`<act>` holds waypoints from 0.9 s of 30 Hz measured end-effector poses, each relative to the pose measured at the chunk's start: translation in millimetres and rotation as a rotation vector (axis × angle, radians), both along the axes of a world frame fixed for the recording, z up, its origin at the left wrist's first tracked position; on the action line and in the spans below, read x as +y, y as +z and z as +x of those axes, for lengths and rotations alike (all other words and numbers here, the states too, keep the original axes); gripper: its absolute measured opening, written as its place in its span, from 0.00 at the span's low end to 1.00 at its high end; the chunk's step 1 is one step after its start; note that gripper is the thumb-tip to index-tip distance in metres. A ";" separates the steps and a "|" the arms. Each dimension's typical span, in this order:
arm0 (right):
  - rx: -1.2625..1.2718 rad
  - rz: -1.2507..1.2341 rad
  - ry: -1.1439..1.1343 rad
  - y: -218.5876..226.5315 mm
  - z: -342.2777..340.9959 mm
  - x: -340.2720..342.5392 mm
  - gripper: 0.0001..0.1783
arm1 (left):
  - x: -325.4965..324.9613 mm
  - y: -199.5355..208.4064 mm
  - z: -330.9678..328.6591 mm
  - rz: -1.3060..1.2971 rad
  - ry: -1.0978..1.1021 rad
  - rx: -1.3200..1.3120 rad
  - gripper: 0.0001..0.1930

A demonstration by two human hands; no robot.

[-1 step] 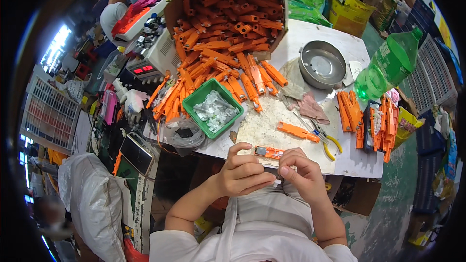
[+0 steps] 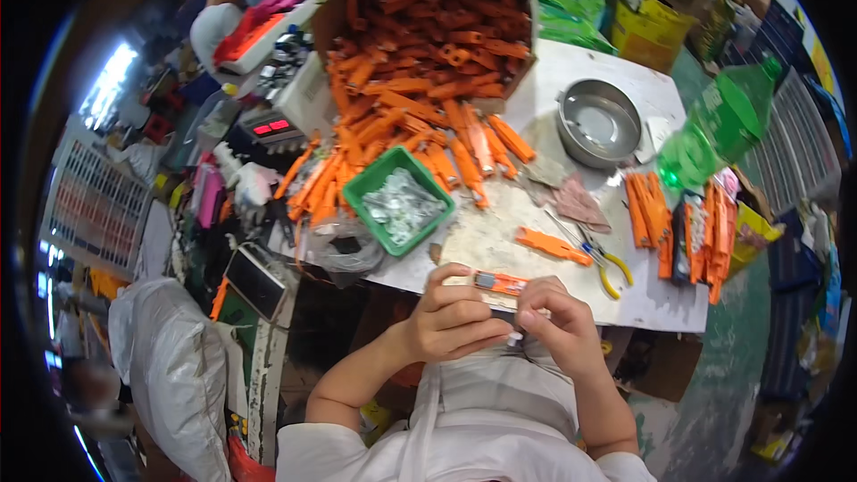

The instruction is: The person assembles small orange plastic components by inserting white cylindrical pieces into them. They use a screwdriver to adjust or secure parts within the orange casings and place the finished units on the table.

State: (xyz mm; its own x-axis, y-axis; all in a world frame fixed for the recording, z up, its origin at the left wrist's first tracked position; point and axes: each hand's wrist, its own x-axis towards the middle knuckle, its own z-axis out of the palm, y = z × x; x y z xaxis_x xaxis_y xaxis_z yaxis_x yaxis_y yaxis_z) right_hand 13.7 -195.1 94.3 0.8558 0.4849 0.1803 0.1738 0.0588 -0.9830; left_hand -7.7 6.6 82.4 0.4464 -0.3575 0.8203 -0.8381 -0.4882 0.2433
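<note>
At the near edge of the table, my left hand (image 2: 455, 317) is closed with its fingers curled. A small white plastic part (image 2: 515, 337) shows at its fingertips. Close beside it, my right hand (image 2: 558, 312) is closed in a pinch, but what lies between its fingers is hidden. Just beyond the fingers is an orange plastic housing (image 2: 500, 282) with a grey piece in one end; whether a hand touches it I cannot tell. Farther off on the worn board (image 2: 478, 236) lies another orange housing (image 2: 552, 245), next to yellow-handled pliers (image 2: 616, 275).
A green tray (image 2: 357, 189) of small clear parts stands left of the board. Behind it, orange housings (image 2: 420, 112) spill from a large box. A metal bowl (image 2: 600, 123), pink cloth (image 2: 582, 203), green bottle (image 2: 719, 120) and stacked housings (image 2: 650, 210) stand to the right.
The whole view has shifted slightly, with the table's things a little lower and to the right. Both hands keep nearly the same pose.
</note>
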 end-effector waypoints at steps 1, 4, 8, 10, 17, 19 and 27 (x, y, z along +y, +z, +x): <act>-0.012 0.002 0.031 -1.4 0.2 4.9 0.05 | 1.6 -0.2 -1.2 -0.019 -0.004 0.015 0.11; 0.311 0.078 0.025 -0.2 -7.5 -2.2 0.06 | -1.8 -3.9 4.1 -0.105 -0.016 0.059 0.09; 0.280 0.192 -0.103 -19.9 -22.4 -0.6 0.22 | -3.7 -1.6 -2.7 -0.237 -0.053 0.180 0.07; 0.248 -0.057 -0.184 -14.8 -27.4 1.8 0.11 | -2.0 -0.6 -5.7 -0.255 -0.080 0.164 0.07; 0.153 -0.006 -0.222 7.5 -22.6 30.6 0.02 | 18.5 18.0 -30.4 -0.366 0.054 0.167 0.12; 0.083 -0.025 -0.188 27.6 -23.3 35.1 0.04 | 40.8 47.4 -50.6 -0.578 -0.035 0.057 0.12; 0.167 -0.066 -0.154 8.5 -14.4 38.3 0.07 | 99.2 176.2 -190.6 0.160 -0.840 -0.495 0.34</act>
